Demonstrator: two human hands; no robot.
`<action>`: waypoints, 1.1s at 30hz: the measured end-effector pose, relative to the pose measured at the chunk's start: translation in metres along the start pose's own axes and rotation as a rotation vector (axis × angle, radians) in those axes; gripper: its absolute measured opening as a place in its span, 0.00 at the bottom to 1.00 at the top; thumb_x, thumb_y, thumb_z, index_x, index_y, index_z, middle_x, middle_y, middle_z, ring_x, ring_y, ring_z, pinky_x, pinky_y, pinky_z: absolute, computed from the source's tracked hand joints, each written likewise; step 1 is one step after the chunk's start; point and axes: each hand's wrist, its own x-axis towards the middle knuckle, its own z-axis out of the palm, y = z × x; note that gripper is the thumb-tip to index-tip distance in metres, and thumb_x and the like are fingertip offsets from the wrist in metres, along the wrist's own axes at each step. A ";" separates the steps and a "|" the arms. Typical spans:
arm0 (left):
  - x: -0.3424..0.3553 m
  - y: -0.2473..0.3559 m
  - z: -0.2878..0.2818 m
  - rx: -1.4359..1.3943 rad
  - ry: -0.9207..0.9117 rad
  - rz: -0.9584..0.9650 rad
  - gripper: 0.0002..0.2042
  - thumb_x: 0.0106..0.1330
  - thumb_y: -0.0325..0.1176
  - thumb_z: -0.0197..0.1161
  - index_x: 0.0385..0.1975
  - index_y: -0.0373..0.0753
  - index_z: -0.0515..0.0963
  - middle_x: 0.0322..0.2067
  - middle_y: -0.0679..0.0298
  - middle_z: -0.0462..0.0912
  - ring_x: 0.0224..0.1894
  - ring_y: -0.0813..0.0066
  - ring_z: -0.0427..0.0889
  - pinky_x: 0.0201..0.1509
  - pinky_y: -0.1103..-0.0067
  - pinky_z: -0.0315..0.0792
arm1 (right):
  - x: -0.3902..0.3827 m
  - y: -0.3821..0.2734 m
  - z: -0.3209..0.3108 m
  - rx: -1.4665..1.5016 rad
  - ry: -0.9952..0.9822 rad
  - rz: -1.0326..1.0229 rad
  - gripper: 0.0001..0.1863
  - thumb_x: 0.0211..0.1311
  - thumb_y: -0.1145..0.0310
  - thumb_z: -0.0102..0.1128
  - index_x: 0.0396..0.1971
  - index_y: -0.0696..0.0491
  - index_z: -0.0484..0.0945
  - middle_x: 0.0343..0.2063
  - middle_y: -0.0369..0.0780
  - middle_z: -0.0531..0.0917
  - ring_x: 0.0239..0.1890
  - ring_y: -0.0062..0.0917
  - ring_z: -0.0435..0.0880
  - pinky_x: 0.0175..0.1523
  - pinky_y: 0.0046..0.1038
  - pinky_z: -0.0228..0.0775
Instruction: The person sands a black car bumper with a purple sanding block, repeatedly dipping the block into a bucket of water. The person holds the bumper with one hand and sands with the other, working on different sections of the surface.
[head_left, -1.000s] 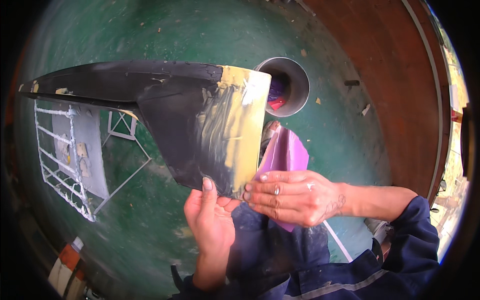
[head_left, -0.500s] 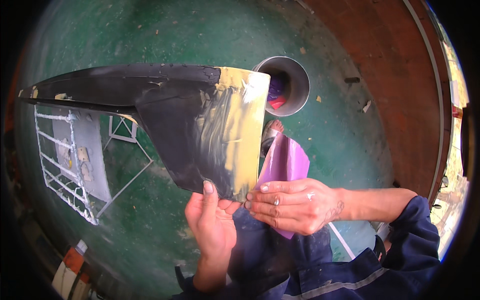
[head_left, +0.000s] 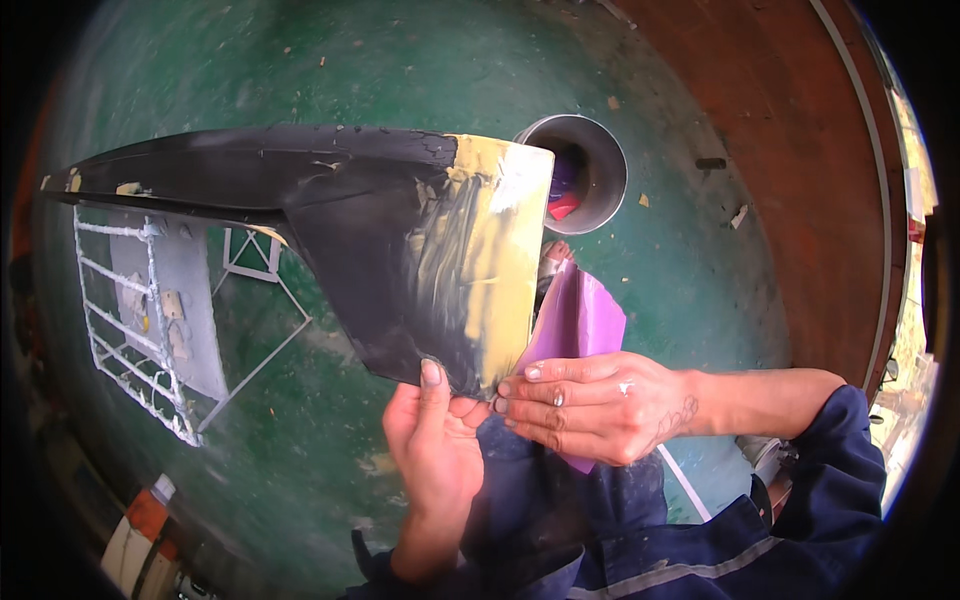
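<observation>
Hands (head_left: 438, 445) (head_left: 605, 408) and panel (head_left: 390, 240) sit farther right; wrist marks (head_left: 682, 412) seem illegible.

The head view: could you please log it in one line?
left hand: pinching black panel at edge; right hand: holding purple sheet at panel corner; nearby: grey bucket

Dark navy cloth workwear (head_left: 700, 550) is worn, crossed low down by a pale grey stripe (head_left: 662, 575), and the loose, creased navy right sleeve (head_left: 835, 450) is bunched up pretty high on the forearm (head_left: 755, 400). The right hand (head_left: 600, 408) is marked with a white smear (head_left: 626, 387) and some thin, dark looped linework (head_left: 683, 412) toward the wrist, plus a small pale finger spot (head_left: 558, 397) that can't be made out as ring or smudge, tbh.
</observation>
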 end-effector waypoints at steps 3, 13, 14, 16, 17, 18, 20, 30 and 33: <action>0.002 -0.005 -0.016 -0.031 -0.054 0.015 0.10 0.84 0.36 0.56 0.40 0.37 0.73 0.37 0.57 0.84 0.36 0.68 0.90 0.43 0.66 0.89 | 0.012 0.027 -0.009 -0.002 0.050 0.056 0.22 0.53 0.71 0.65 0.47 0.67 0.86 0.52 0.50 0.89 0.60 0.39 0.88 0.71 0.39 0.78; -0.002 0.001 0.004 0.032 0.053 0.005 0.11 0.84 0.36 0.57 0.36 0.39 0.73 0.30 0.63 0.83 0.29 0.76 0.86 0.39 0.70 0.89 | 0.024 0.017 -0.005 -0.034 -0.004 0.061 0.24 0.54 0.68 0.62 0.49 0.68 0.85 0.52 0.49 0.88 0.60 0.39 0.87 0.73 0.39 0.75; -0.002 0.000 0.002 0.023 0.039 0.006 0.11 0.84 0.36 0.57 0.36 0.40 0.73 0.29 0.64 0.82 0.28 0.77 0.86 0.39 0.70 0.88 | 0.019 0.009 -0.002 -0.029 -0.020 0.031 0.24 0.54 0.68 0.62 0.48 0.68 0.85 0.52 0.49 0.88 0.60 0.39 0.87 0.73 0.39 0.75; -0.002 -0.003 -0.007 0.007 0.012 0.013 0.11 0.84 0.36 0.57 0.36 0.40 0.73 0.28 0.65 0.81 0.27 0.78 0.85 0.39 0.71 0.88 | 0.017 0.011 -0.004 -0.018 -0.036 0.007 0.24 0.54 0.68 0.63 0.48 0.68 0.85 0.52 0.50 0.88 0.61 0.39 0.87 0.74 0.39 0.74; -0.003 -0.002 -0.005 0.012 0.027 0.014 0.11 0.84 0.36 0.57 0.36 0.40 0.73 0.27 0.66 0.81 0.27 0.79 0.84 0.39 0.71 0.88 | 0.022 0.023 -0.007 -0.008 -0.034 0.013 0.24 0.54 0.68 0.63 0.47 0.68 0.86 0.52 0.50 0.88 0.61 0.38 0.87 0.74 0.39 0.74; -0.003 -0.001 0.001 0.018 0.041 0.016 0.11 0.84 0.36 0.57 0.36 0.41 0.73 0.26 0.67 0.81 0.26 0.79 0.84 0.39 0.71 0.88 | 0.026 0.029 -0.009 0.003 -0.033 0.018 0.24 0.54 0.68 0.63 0.47 0.68 0.86 0.52 0.50 0.88 0.60 0.38 0.87 0.74 0.38 0.74; 0.000 -0.001 0.003 0.023 0.037 0.022 0.11 0.84 0.36 0.57 0.36 0.41 0.73 0.26 0.67 0.80 0.26 0.80 0.84 0.38 0.71 0.88 | 0.029 0.021 -0.015 -0.065 -0.056 0.000 0.23 0.54 0.68 0.62 0.47 0.68 0.86 0.52 0.50 0.88 0.61 0.38 0.87 0.74 0.38 0.74; 0.000 -0.004 -0.008 0.015 -0.023 0.019 0.11 0.84 0.36 0.55 0.39 0.37 0.73 0.34 0.59 0.84 0.35 0.69 0.91 0.43 0.65 0.90 | 0.019 0.008 -0.013 -0.020 -0.112 0.013 0.22 0.57 0.68 0.62 0.48 0.65 0.87 0.53 0.47 0.89 0.62 0.37 0.86 0.74 0.38 0.74; 0.004 -0.005 -0.013 0.005 -0.048 0.020 0.12 0.85 0.37 0.54 0.46 0.33 0.75 0.40 0.54 0.87 0.40 0.64 0.92 0.47 0.62 0.91 | 0.017 0.041 -0.019 -0.074 -0.090 0.064 0.22 0.61 0.69 0.60 0.53 0.63 0.86 0.57 0.46 0.87 0.65 0.36 0.84 0.74 0.39 0.73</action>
